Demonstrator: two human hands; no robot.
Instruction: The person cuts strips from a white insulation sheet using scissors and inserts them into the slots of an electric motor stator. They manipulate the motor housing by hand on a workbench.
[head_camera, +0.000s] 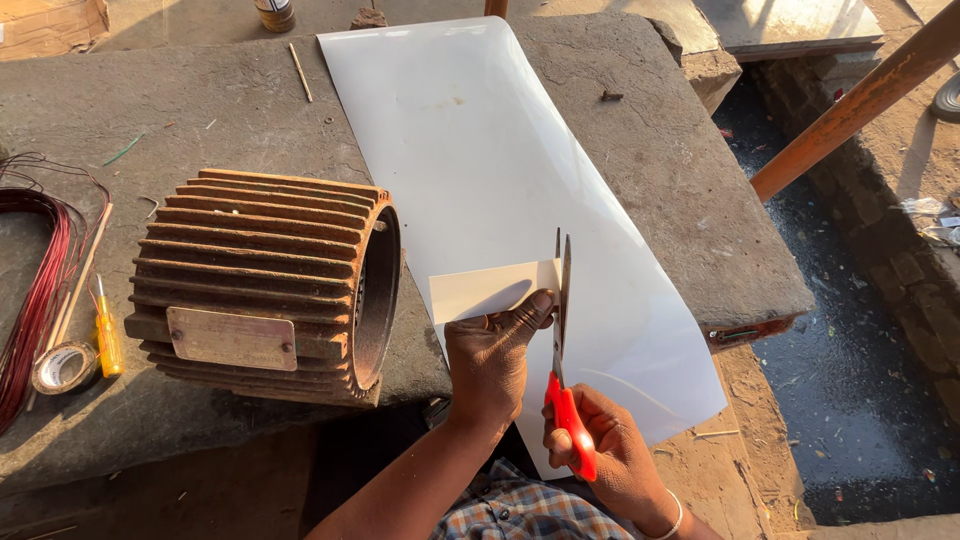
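Note:
A long white sheet (470, 130) lies across the stone slab (150, 110) and hangs over its near edge. My left hand (490, 355) pinches a small folded white piece (485, 288) at the sheet's near part, thumb on top. My right hand (610, 455) grips red-handled scissors (562, 330), blades pointing away and slightly apart at the right edge of the small piece.
A rusty finned motor housing (265, 285) lies on its side left of my hands. Further left are a copper wire coil (40, 270), a tape roll (62, 367) and a yellow screwdriver (106, 335). An orange pipe (850, 105) slants over a dark wet drain (850, 340) at right.

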